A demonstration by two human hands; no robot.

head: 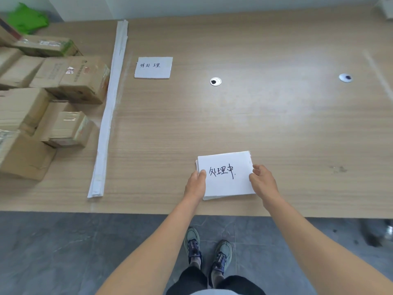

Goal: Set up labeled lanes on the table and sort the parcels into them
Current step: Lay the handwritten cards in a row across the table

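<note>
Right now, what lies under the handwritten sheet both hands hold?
Under the top sheet, more white sheets peek out left and below, on the table. Any writing on them is covered.

Table layout: strip divides it, parcels left, labels right.
Paper strip (110, 107) runs front to back across the table (276, 128). Parcels (53, 92) are piled left of it, with possibly a bag (27, 18) behind them (blurred). Far label (153, 67) lies just right of the strip. Near label stack (227, 179) sits by the front edge, with left hand (196, 184) and right hand (263, 182) gripping its sides. One grommet (215, 81) sits between the labels, another grommet (345, 77) well right.
</note>
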